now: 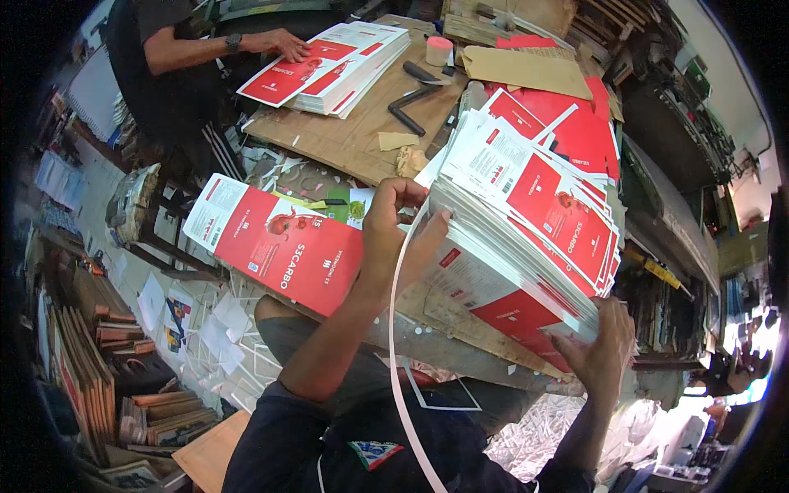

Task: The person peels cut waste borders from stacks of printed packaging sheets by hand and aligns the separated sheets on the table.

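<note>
Fingers [400, 194] of the left hand [390, 234] curl in at the upper left corner of a tall stack of red-and-white printed sheets [534, 189], thumb laid toward its near face. Left forearm climbs steeply, wrist bent. A white strip [393, 341] passes by these fingers and hangs down in a long curve; whether they pinch the strip or clasp the corner, I cannot tell from where I stand.

Right hand [604, 345]: grasping the stack's lower right corner, thumb against the near face, other fingers around the right end; forearm rising from below.

Count. Tall stack: one, between both hands on the worktop [353, 144]; sheets too many to number. Flat printed piece or pile at left [288, 234]: one, partly behind the left forearm. Far pile [329, 62]: one, a co-worker's hand [285, 43] resting on top. Pink cylinder [439, 51]: one. Bent dark bar [407, 120]: one. Brown card [526, 72]: one, lying beyond the stack.
</note>
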`<state>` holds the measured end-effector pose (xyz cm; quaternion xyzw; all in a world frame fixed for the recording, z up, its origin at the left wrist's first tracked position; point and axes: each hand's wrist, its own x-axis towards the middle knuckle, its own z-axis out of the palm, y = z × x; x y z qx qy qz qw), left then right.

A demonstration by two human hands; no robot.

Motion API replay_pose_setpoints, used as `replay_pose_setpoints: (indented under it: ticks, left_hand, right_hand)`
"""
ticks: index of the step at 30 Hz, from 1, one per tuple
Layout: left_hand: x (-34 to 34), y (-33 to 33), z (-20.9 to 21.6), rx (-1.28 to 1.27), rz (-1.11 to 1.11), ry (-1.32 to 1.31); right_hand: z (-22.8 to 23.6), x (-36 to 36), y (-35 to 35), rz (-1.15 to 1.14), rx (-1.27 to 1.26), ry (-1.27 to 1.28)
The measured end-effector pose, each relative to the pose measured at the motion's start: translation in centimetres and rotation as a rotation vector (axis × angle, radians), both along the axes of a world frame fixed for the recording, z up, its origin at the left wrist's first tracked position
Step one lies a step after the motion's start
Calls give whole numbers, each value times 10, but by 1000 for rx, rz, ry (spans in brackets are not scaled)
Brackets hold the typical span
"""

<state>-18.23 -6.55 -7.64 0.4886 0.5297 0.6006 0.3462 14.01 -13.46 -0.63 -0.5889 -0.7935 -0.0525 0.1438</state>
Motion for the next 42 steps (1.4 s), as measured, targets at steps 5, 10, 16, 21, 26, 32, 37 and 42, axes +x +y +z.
replay_pose_setpoints:
  ticks: [5,10,16,21,26,32,37,42]
  left_hand:
    - [9,-11,-14,127,27,-173]
    - [15,-19,-28,95,-275,-7]
    - [1,-17,-31,17,-259,-175]
    - [-4,-12,-25,-60,-353,-204]
    - [-10,-2,-34,66,-423,-81]
    - [8,-14,-2,-158,-313,-97]
    - [0,-15,8,-91,-401,-308]
    - [11,-21,0,64,-449,-393]
  right_hand:
    - [21,-19,8,39,-69,-34]
    - [15,-32,14,63,1,-44]
    - [18,14,-1,73,-100,-27]
    - [12,85,-32,-327,-363,305]
    - [-105,143,-40,-92,13,1208]
    - [-133,134,-31,-92,47,1666]
    - [-120,145,-32,-91,62,1503]
    - [-101,100,-23,-38,7,1409]
